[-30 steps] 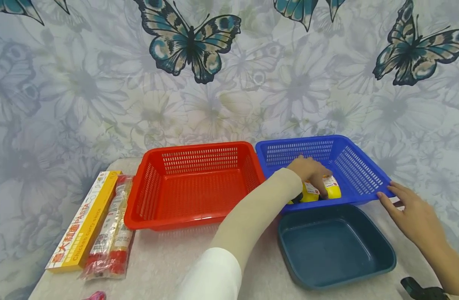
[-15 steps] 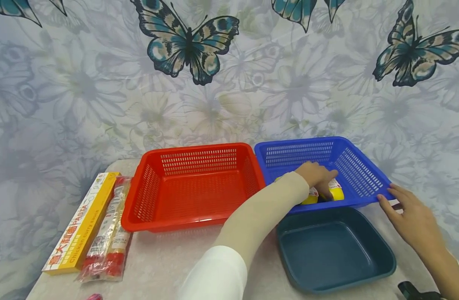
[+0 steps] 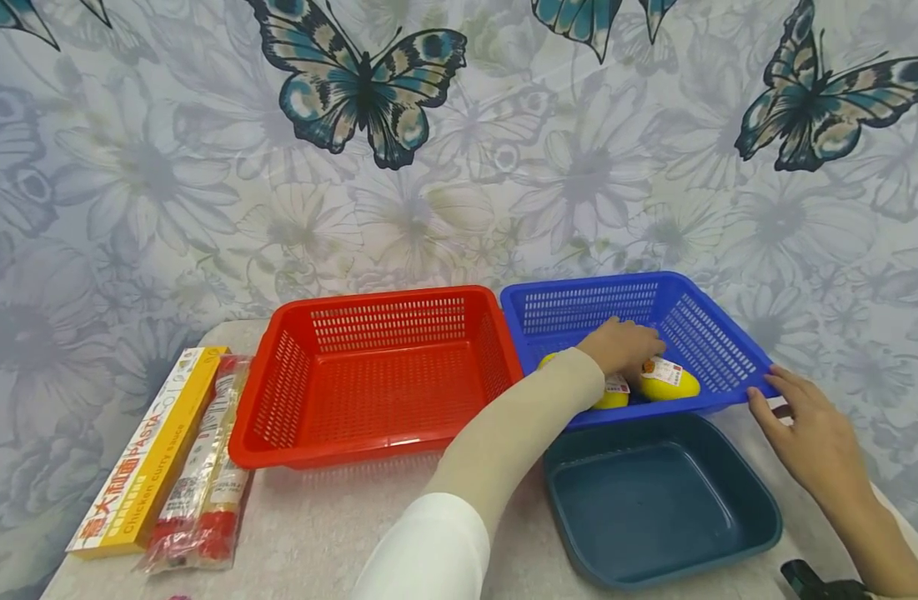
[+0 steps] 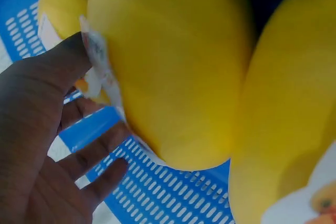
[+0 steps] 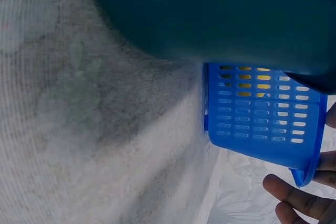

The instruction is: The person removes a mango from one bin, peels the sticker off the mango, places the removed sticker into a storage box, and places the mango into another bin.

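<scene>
My left hand (image 3: 619, 346) is down inside the blue basket (image 3: 729, 333), among several yellow, smooth, egg-shaped things with white labels. One yellow egg-shaped thing (image 3: 669, 380) lies just to the hand's right; another (image 3: 614, 393) sits partly under the wrist. In the left wrist view, the thumb of that hand (image 4: 58, 108) touches the label on a big yellow shape (image 4: 173, 72), while the other fingers spread loosely below it. At the basket's front right corner, my right hand (image 3: 819, 437) holds the rim between thumb and forefinger, its other fingers off the rim in the right wrist view.
A red basket (image 3: 383, 454) stands to the left of the blue one. In front is a dark teal tub (image 3: 654, 508). A yellow pasta box (image 3: 154, 467) and a clear packet with red ends (image 3: 203, 483) lie far left. A patterned cloth (image 3: 428, 208) hangs behind.
The left hand has shifted slightly left, away from the right-hand yellow thing, whose label now shows more fully. The right hand keeps its hold on the basket corner. The head view has shifted slightly.
</scene>
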A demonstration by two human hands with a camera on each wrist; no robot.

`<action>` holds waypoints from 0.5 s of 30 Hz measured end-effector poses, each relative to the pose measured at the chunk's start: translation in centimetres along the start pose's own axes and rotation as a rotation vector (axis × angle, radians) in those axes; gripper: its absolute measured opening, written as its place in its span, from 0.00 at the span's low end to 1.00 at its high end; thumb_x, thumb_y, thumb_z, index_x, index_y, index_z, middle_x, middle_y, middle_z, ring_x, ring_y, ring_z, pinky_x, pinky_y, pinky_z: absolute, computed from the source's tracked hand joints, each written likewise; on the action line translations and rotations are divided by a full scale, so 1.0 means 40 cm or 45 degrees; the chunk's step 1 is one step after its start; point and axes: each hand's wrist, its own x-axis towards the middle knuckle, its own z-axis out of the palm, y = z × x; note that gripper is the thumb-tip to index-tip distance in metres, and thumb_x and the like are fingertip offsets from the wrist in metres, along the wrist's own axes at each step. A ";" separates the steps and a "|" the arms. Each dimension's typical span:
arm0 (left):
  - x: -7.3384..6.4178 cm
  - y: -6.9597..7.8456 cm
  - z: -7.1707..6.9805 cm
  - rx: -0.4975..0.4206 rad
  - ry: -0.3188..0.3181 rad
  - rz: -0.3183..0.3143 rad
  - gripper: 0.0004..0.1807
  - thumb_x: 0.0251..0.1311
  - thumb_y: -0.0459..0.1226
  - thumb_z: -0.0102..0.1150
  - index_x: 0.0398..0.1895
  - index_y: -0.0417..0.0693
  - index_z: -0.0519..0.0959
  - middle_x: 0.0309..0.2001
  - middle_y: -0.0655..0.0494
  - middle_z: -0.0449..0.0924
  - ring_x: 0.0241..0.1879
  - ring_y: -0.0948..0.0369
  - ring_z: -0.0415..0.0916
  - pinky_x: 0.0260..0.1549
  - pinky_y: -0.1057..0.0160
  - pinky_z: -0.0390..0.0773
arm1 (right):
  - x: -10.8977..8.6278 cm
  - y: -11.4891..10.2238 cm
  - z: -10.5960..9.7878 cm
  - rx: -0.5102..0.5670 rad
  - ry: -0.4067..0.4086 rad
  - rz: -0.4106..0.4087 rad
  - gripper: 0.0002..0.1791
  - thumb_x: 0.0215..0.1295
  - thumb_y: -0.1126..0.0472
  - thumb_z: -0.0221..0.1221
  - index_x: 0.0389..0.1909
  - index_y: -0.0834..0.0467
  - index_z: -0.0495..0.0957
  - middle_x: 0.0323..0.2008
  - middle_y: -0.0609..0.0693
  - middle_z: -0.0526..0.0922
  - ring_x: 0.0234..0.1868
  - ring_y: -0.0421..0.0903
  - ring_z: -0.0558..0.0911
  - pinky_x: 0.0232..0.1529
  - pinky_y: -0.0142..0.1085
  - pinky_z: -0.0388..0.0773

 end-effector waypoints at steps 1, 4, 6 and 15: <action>0.006 -0.003 0.001 0.014 0.012 0.004 0.40 0.60 0.55 0.66 0.75 0.73 0.61 0.72 0.70 0.61 0.70 0.63 0.59 0.73 0.54 0.49 | 0.001 0.000 0.001 0.004 -0.001 0.004 0.30 0.74 0.52 0.54 0.64 0.73 0.69 0.62 0.72 0.70 0.44 0.69 0.80 0.39 0.65 0.72; 0.021 -0.014 0.004 0.016 0.023 0.020 0.33 0.60 0.55 0.67 0.69 0.72 0.69 0.66 0.70 0.69 0.65 0.64 0.65 0.72 0.53 0.51 | 0.001 -0.001 0.005 -0.002 -0.005 0.023 0.30 0.74 0.52 0.54 0.64 0.73 0.69 0.63 0.72 0.69 0.44 0.69 0.79 0.40 0.65 0.73; 0.028 -0.021 0.005 -0.009 0.022 0.026 0.32 0.60 0.54 0.67 0.69 0.71 0.70 0.64 0.70 0.71 0.63 0.65 0.66 0.73 0.53 0.50 | 0.000 -0.003 0.009 -0.008 -0.015 0.043 0.30 0.75 0.51 0.54 0.63 0.74 0.69 0.64 0.72 0.68 0.45 0.70 0.79 0.40 0.66 0.73; 0.025 -0.039 -0.034 0.001 0.214 0.047 0.34 0.59 0.60 0.63 0.68 0.67 0.71 0.62 0.69 0.72 0.62 0.66 0.68 0.73 0.49 0.48 | 0.003 -0.007 0.008 -0.031 -0.004 0.054 0.29 0.75 0.52 0.53 0.63 0.74 0.70 0.65 0.70 0.68 0.45 0.69 0.79 0.41 0.66 0.75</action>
